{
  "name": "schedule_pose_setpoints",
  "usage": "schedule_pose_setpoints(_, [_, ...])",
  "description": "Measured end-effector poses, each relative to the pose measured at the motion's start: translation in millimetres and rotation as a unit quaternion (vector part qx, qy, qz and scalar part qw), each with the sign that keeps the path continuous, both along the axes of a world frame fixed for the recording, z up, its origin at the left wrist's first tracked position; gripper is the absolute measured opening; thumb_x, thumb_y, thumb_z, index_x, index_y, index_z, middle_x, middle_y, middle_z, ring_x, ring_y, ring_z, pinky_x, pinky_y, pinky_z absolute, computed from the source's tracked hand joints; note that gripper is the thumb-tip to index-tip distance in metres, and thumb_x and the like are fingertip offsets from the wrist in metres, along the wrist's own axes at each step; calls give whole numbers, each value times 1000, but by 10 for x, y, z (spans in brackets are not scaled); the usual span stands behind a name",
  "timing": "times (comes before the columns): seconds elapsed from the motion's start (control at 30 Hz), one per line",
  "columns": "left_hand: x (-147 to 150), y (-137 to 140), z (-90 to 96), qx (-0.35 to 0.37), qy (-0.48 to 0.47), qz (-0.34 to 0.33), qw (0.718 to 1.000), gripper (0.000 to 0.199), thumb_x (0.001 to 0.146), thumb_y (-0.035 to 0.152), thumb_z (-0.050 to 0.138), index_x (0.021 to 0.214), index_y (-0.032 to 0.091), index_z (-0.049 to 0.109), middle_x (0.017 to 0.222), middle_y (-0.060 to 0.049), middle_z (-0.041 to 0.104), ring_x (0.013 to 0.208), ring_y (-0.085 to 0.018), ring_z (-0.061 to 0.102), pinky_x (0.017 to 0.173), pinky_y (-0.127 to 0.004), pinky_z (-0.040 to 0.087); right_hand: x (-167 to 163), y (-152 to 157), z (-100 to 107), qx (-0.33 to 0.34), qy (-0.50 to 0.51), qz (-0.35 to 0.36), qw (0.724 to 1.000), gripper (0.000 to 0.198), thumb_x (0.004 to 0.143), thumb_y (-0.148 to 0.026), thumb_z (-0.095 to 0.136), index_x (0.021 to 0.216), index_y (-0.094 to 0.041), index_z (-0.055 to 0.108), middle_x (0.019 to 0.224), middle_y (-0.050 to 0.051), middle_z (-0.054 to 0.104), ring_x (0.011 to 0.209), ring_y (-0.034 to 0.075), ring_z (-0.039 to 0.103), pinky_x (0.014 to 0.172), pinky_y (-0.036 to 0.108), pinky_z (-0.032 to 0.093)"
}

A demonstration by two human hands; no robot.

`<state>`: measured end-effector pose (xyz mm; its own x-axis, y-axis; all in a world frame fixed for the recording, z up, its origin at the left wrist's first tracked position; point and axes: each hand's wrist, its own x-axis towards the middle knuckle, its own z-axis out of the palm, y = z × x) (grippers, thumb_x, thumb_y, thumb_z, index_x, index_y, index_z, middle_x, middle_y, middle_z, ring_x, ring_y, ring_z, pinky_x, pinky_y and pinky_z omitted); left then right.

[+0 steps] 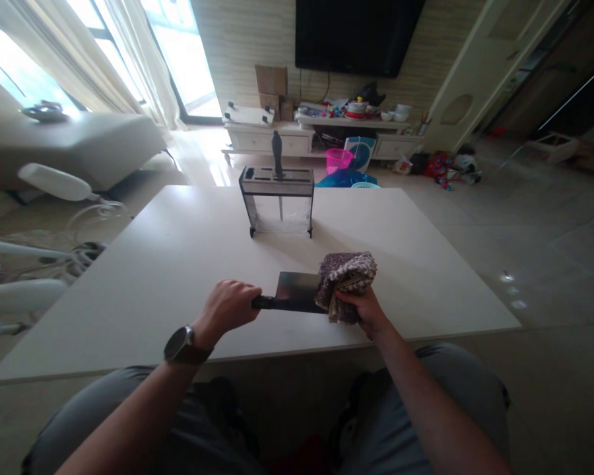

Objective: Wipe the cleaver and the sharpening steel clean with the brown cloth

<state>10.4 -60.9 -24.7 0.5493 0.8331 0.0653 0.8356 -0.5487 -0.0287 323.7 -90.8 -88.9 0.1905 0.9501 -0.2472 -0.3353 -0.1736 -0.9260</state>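
Note:
A cleaver with a broad dark blade is held level above the near part of the white table. My left hand, with a watch on its wrist, is closed round the black handle. In my right hand is a folded, fuzzy brown-and-white cloth, gripped by closed fingers. The cloth wraps the blade's right end and hides it. Beyond the cleaver stands a knife block with clear sides and a slotted dark top. One black-handled knife is upright in it.
To the left are white chair-like pieces and a covered grey-white surface. Past the table's far edge are a pink basket, a low white cabinet with clutter on it, and a wall-mounted television. Several items lie on the floor at right.

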Motion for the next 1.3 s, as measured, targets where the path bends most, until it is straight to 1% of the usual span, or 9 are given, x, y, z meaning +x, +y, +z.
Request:
schedule_pose_setpoints(0.23, [1,10,-45,0,18,-2,1000,24,82,23,51,71,23,72,77,-8,78,72,-29,73,60,-35,42,-4,5,-9,-6,-18,1,1000,49,47,-27,98,90,-18,80,92,6,82,84,27,76,82,41,60])
schedule_pose_setpoints(0.43, [8,11,-63,-1,13,-2,1000,24,81,23,51,69,22,72,76,-9,77,71,-30,74,58,-36,40,8,17,-56,-2,-32,10,999,49,48,-30,98,91,-18,79,93,6,82,86,28,76,85,43,59])
schedule_pose_setpoints(0.63, [15,15,-62,-5,9,-3,1000,23,80,23,51,69,22,71,77,-9,78,71,-31,74,57,-36,39,3,15,-51,-10,-36,11,999,49,46,-31,98,90,-19,80,94,6,82,90,30,76,87,44,58])
schedule_pose_setpoints(0.97, [12,21,-73,-15,19,1,1000,22,80,23,52,69,22,71,78,-9,78,73,-31,74,58,-36,40,12,12,-54,-12,-43,18,999,49,47,-33,98,92,-19,80,96,6,82,93,30,76,91,45,56])
schedule_pose_setpoints(1.3, [20,13,-69,-24,22,4,999,23,81,24,52,70,22,72,78,-9,78,72,-30,74,59,-35,41,2,15,-26,-26,-55,9,998,51,44,-33,98,89,-19,80,95,7,82,93,31,76,93,46,55])
